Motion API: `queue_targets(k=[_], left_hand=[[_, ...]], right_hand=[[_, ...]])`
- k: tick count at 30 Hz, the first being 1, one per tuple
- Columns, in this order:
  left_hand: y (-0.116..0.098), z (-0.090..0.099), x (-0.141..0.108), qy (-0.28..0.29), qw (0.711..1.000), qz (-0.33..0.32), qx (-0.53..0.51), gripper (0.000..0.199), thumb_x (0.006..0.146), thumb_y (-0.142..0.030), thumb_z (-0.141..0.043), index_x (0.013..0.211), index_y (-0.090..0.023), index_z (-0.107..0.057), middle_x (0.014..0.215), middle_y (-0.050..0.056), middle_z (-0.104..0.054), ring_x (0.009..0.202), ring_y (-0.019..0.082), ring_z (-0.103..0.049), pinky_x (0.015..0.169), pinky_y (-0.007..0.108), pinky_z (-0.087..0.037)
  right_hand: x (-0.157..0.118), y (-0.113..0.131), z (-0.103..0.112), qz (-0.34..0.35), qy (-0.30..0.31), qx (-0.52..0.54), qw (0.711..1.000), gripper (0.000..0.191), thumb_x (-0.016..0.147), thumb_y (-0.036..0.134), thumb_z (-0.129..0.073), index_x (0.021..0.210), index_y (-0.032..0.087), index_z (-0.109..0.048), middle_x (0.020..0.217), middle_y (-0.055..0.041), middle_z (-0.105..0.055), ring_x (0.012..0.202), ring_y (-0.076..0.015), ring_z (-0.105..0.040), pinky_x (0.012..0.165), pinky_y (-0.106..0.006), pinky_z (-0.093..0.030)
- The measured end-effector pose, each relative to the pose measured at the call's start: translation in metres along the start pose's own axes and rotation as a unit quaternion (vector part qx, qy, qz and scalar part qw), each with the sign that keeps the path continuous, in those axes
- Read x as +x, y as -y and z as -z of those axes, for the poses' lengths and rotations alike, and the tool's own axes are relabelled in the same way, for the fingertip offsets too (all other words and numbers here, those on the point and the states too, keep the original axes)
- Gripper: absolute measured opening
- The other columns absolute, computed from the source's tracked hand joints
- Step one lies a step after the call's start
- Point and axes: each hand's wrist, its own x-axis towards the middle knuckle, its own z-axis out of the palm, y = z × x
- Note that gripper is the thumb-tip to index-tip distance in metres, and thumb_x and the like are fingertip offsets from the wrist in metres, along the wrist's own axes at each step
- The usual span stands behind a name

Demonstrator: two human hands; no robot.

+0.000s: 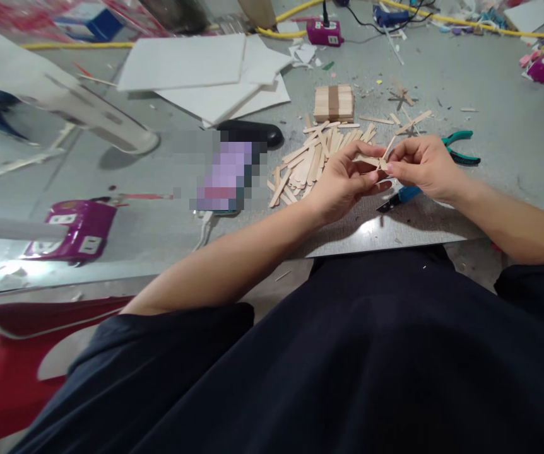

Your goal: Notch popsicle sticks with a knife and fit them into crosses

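Over the front edge of the table, my left hand and my right hand meet with fingertips pinched on small wooden craft sticks. The sticks cross one another between the fingers; whether they are fixed together I cannot tell. A loose pile of craft sticks lies just left of and behind my left hand. Beneath my right hand rests a blue utility knife, its tip towards the left. Teal-handled pliers lie behind my right wrist, partly hidden by it.
A banded bundle of craft sticks stands behind the pile. Left of it are white foam boards, a black case and a phone on a cable. A white lamp and purple power socket occupy the left side.
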Motion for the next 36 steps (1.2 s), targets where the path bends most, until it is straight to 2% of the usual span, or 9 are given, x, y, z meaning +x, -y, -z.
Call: queue_targets(k=[4, 8, 10, 14, 20, 25, 29, 32, 36], left_hand=[[0.0, -0.001, 0.003, -0.042, 0.998, -0.029, -0.026, 0.065, 0.078, -0.031, -0.112, 0.127, -0.03, -0.07, 0.091, -0.005, -0.083, 0.09, 0.015, -0.087, 0.098, 0.034, -0.077], [-0.006, -0.004, 0.002, -0.093, 0.994, -0.038, 0.05, 0.045, 0.089, -0.045, -0.108, 0.107, -0.022, -0.072, 0.089, 0.002, -0.086, 0.078, 0.015, -0.086, 0.076, 0.027, -0.074], [-0.011, -0.008, -0.001, -0.088, 0.991, -0.037, 0.098, 0.047, 0.094, -0.055, -0.103, 0.097, -0.018, -0.074, 0.086, 0.006, -0.086, 0.07, 0.014, -0.083, 0.068, 0.025, -0.071], [-0.014, -0.017, -0.006, -0.076, 0.99, -0.067, 0.102, 0.06, 0.089, -0.071, -0.102, 0.095, -0.015, -0.08, 0.083, 0.005, -0.085, 0.065, 0.012, -0.079, 0.064, 0.024, -0.069], [-0.015, -0.019, -0.005, -0.067, 0.988, -0.083, 0.108, 0.069, 0.082, -0.083, -0.1, 0.087, -0.016, -0.083, 0.077, 0.004, -0.081, 0.059, 0.01, -0.071, 0.059, 0.023, -0.064], [-0.017, -0.019, -0.005, -0.062, 0.987, -0.088, 0.119, 0.068, 0.083, -0.083, -0.1, 0.085, -0.016, -0.084, 0.077, 0.005, -0.081, 0.06, 0.01, -0.07, 0.058, 0.023, -0.063], [-0.016, -0.019, -0.005, -0.065, 0.987, -0.092, 0.116, 0.069, 0.081, -0.084, -0.1, 0.083, -0.017, -0.083, 0.076, 0.004, -0.081, 0.059, 0.01, -0.07, 0.058, 0.023, -0.062], [-0.016, -0.019, -0.006, -0.071, 0.987, -0.086, 0.115, 0.065, 0.084, -0.078, -0.102, 0.084, -0.016, -0.081, 0.077, 0.005, -0.082, 0.06, 0.01, -0.072, 0.058, 0.022, -0.062], [-0.017, -0.021, -0.007, -0.083, 0.989, -0.078, 0.099, 0.055, 0.09, -0.066, -0.103, 0.088, -0.016, -0.08, 0.076, 0.004, -0.082, 0.061, 0.011, -0.075, 0.059, 0.022, -0.064]], right_hand=[[0.002, -0.002, -0.001, 0.004, 0.002, 0.006, 1.0, 0.065, 0.078, 0.084, -0.102, 0.087, 0.029, -0.069, 0.061, 0.008, -0.047, 0.062, -0.013, -0.032, 0.058, -0.037, -0.023], [0.004, -0.001, -0.003, 0.025, -0.022, 0.002, 0.999, 0.063, 0.076, 0.082, -0.103, 0.087, 0.03, -0.069, 0.066, 0.0063, -0.051, 0.063, -0.0141, -0.037, 0.059, -0.036, -0.029], [0.004, -0.001, -0.004, 0.044, -0.043, -0.018, 0.998, 0.057, 0.077, 0.075, -0.104, 0.085, 0.03, -0.069, 0.071, 0.0041, -0.057, 0.064, -0.0148, -0.042, 0.06, -0.036, -0.033], [0.002, 0.0, -0.004, 0.063, -0.063, -0.028, 0.996, 0.044, 0.081, 0.062, -0.101, 0.083, 0.029, -0.072, 0.076, 0.0008, -0.065, 0.069, -0.0164, -0.051, 0.064, -0.036, -0.04], [-0.001, 0.003, -0.005, 0.038, -0.052, -0.006, 0.998, 0.048, 0.08, 0.06, -0.104, 0.08, 0.027, -0.069, 0.068, 0.0044, -0.057, 0.062, -0.0124, -0.041, 0.059, -0.034, -0.032], [-0.001, 0.002, -0.005, 0.022, -0.056, 0.007, 0.998, 0.05, 0.079, 0.062, -0.105, 0.079, 0.027, -0.07, 0.064, 0.0069, -0.054, 0.057, -0.0108, -0.038, 0.057, -0.034, -0.028], [-0.001, 0.001, -0.006, 0.042, -0.072, -0.003, 0.996, 0.054, 0.078, 0.068, -0.106, 0.079, 0.027, -0.07, 0.072, 0.0041, -0.062, 0.064, -0.0126, -0.045, 0.062, -0.034, -0.037], [-0.001, 0.002, -0.006, 0.055, -0.08, -0.015, 0.995, 0.055, 0.079, 0.067, -0.107, 0.082, 0.027, -0.07, 0.078, 0.002, -0.066, 0.07, -0.0144, -0.051, 0.064, -0.035, -0.041], [-0.002, 0.005, -0.005, 0.041, -0.069, -0.013, 0.997, 0.059, 0.079, 0.072, -0.106, 0.083, 0.029, -0.066, 0.082, 0.0018, -0.068, 0.062, -0.0143, -0.054, 0.057, -0.038, -0.046]])
